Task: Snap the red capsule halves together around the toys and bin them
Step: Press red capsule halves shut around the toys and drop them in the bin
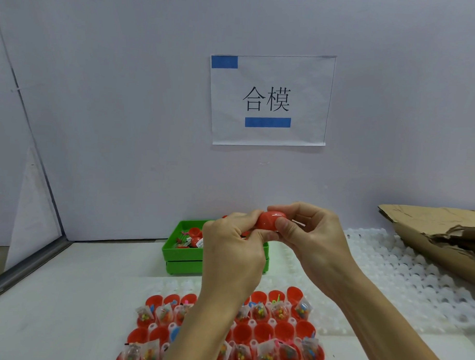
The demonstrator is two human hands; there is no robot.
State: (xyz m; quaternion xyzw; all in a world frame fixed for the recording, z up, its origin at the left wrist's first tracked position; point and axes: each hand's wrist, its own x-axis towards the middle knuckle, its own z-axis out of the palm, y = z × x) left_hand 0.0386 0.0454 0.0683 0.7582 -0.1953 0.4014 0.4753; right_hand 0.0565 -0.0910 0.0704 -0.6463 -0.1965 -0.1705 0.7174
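Pale lavender wall panels enclose a white worktable (65,295); a paper sign (270,100) with two black characters and two blue strips is fixed to the back wall.

Item, held: one red capsule (271,221), raised above the table in front of the wall, between both hands. Left hand (232,244) has its fingers curled round the capsule's left end, which it hides. Right hand (309,236) grips the right end, thumb pressed on the near face and fingers wrapped over the top. Whether the two halves are fully snapped together cannot be told (the seam is covered by fingers).

Item, behind the hands: green bin (184,254), a shallow tray stacked on a second one, set against the back wall; it contains a few red capsules and small bits, partly hidden by the left hand.

Item, near edge: white moulded tray (263,322) carrying rows of red capsule halves (264,333), open side up. Several hold bagged toys (258,311) (small clear packets with coloured pieces); others sit bare. Both forearms cross over this tray.

Item, right: further white moulded trays (405,280) spread across the table, with no capsule halves showing in them.

Item, far right: torn brown cardboard (439,235) lying over the far edge of those trays.
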